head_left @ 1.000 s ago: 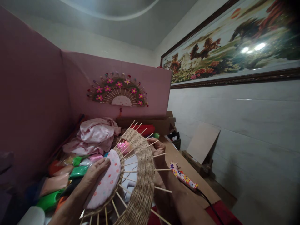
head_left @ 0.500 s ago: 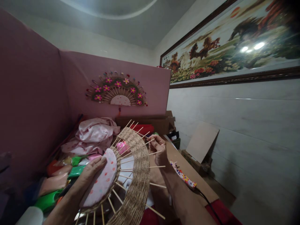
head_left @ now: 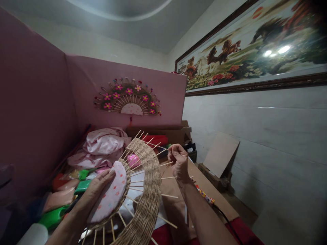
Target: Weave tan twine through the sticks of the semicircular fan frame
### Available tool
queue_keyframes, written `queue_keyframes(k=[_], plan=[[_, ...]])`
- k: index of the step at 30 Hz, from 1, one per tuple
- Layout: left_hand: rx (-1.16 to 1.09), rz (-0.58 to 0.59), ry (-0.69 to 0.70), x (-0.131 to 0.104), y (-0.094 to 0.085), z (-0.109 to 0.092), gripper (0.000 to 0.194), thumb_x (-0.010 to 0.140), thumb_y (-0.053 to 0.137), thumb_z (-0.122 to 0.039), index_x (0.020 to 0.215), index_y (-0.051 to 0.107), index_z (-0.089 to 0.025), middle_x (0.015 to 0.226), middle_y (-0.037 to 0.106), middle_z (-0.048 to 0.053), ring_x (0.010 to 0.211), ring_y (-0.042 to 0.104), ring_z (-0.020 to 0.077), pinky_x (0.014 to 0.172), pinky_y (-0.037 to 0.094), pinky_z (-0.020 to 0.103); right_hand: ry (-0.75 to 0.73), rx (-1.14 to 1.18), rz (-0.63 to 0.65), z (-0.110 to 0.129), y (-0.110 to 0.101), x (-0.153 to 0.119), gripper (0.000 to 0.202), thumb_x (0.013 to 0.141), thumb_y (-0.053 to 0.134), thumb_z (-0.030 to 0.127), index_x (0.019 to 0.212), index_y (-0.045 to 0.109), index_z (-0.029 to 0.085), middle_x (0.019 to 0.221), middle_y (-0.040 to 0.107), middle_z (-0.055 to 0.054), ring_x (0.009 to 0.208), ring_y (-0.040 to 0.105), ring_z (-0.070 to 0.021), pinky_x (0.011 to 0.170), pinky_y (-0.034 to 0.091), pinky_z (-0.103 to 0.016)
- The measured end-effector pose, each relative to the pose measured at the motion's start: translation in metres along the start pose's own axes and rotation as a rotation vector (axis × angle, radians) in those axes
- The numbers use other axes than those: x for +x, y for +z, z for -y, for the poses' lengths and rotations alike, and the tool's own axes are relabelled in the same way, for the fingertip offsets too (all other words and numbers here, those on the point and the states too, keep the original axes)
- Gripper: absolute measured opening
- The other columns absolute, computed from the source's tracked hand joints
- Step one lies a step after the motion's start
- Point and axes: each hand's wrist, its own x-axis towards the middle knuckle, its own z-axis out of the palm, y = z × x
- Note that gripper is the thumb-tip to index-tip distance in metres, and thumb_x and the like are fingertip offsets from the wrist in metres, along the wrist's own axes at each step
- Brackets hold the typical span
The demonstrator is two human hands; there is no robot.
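Two hands are seen on one piece, a half-round woven fan [head_left: 150,190], its near end cut off by the lower frame edge. By the left hand [head_left: 102,182], the pale dotted pad [head_left: 112,195] at its inner side is gripped, thumb on top; the fingers under it are hidden. The long axis is run from near left to far, slightly right, with the bowed outer edge and bare stick ends turned toward the right hand [head_left: 180,160]. The right fingers are closed together on a thin strand [head_left: 163,148], which is stretched leftward to the sticks by the fan's far end. So the woven band is placed to the left of these fingers, mostly nearer the wearer; the far end is reached more closely by the right hand, the pad by the left. A flower-patterned tool [head_left: 205,196] is partly hidden behind the right forearm, on the counter [head_left: 222,200]. Coloured packets [head_left: 57,199] are piled left, crumpled cloth [head_left: 104,143] behind; a flowered fan [head_left: 131,97] is mounted on the pink panel [head_left: 168,98].
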Motion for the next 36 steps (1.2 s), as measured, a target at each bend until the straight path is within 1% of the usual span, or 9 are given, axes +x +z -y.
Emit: queue_keyframes(k=[6,13,17,19,21,24,27,30,36], plan=[[0.0,0.006,-0.019,0.0,0.0,0.0,0.029,0.047,0.078,-0.031,0.063,0.059,-0.016,0.052,0.063,0.0,0.045,0.056,0.0144,0.042,0.043,0.021,-0.065,-0.015,-0.021,0.002,0.003,-0.002,0.011,0.073,0.064,0.03,0.075,0.058,0.021,0.051,0.035,0.007,0.04,0.026,-0.0043,0.038,0.017,-0.019],[-0.051,0.01,-0.04,0.001,0.0,0.001,0.034,0.043,0.08,-0.026,0.069,0.061,-0.015,0.06,0.068,0.003,0.047,0.059,0.0168,0.044,0.046,0.024,-0.133,-0.06,-0.062,0.014,0.01,-0.006,0.011,0.072,0.064,0.027,0.078,0.057,0.021,0.058,0.046,0.005,0.043,0.034,-0.0046,0.039,0.022,-0.018],[-0.045,0.012,-0.06,0.001,-0.001,0.003,0.033,0.045,0.079,-0.026,0.07,0.061,-0.014,0.057,0.066,0.003,0.045,0.059,0.017,0.042,0.045,0.024,-0.171,-0.118,-0.027,0.018,0.016,-0.013,0.012,0.07,0.066,0.026,0.077,0.058,0.02,0.059,0.051,0.003,0.048,0.043,-0.0067,0.043,0.029,-0.019],[-0.06,0.017,-0.033,-0.001,-0.001,0.002,0.031,0.048,0.078,-0.025,0.072,0.062,-0.014,0.059,0.067,0.003,0.047,0.06,0.0169,0.043,0.046,0.023,-0.186,-0.112,0.004,0.017,0.019,-0.015,0.011,0.069,0.067,0.025,0.075,0.06,0.019,0.058,0.053,0.003,0.05,0.045,-0.0073,0.044,0.031,-0.019],[-0.089,0.009,-0.01,-0.003,0.001,0.0,0.028,0.049,0.077,-0.021,0.072,0.062,-0.014,0.061,0.068,0.003,0.048,0.06,0.0163,0.045,0.047,0.023,-0.125,-0.064,0.023,0.015,0.02,-0.015,0.011,0.068,0.067,0.024,0.075,0.06,0.019,0.055,0.052,0.004,0.047,0.043,-0.0065,0.042,0.028,-0.018],[-0.111,-0.034,-0.039,-0.008,0.005,-0.007,0.026,0.048,0.075,-0.018,0.07,0.062,-0.014,0.061,0.068,0.003,0.048,0.06,0.0166,0.044,0.047,0.023,0.071,0.05,0.019,0.01,0.017,-0.011,0.013,0.067,0.068,0.026,0.075,0.059,0.02,0.053,0.049,0.005,0.042,0.037,-0.0047,0.038,0.02,-0.017],[-0.131,-0.067,-0.057,-0.013,0.008,-0.014,0.025,0.048,0.074,-0.016,0.07,0.062,-0.015,0.062,0.069,0.003,0.052,0.062,0.0184,0.045,0.048,0.023,0.228,0.108,0.038,0.004,0.012,-0.006,0.017,0.066,0.069,0.031,0.07,0.06,0.017,0.051,0.045,0.005,0.04,0.028,-0.0031,0.038,0.017,-0.017],[-0.139,-0.076,-0.046,-0.013,0.007,-0.014,0.026,0.048,0.074,-0.016,0.071,0.062,-0.015,0.064,0.069,0.004,0.057,0.064,0.02,0.046,0.048,0.024,0.276,0.079,0.084,0.0,0.011,-0.006,0.019,0.066,0.069,0.032,0.067,0.062,0.015,0.047,0.039,0.007,0.039,0.023,-0.0025,0.038,0.016,-0.018],[-0.125,-0.046,-0.032,-0.007,0.002,-0.007,0.02,0.051,0.073,-0.014,0.068,0.062,-0.014,0.059,0.067,0.003,0.048,0.06,0.0171,0.043,0.045,0.023,0.303,-0.047,0.157,0.002,0.017,-0.015,0.017,0.061,0.072,0.029,0.063,0.064,0.015,0.048,0.047,0.004,0.041,0.029,-0.0032,0.04,0.018,-0.019]])
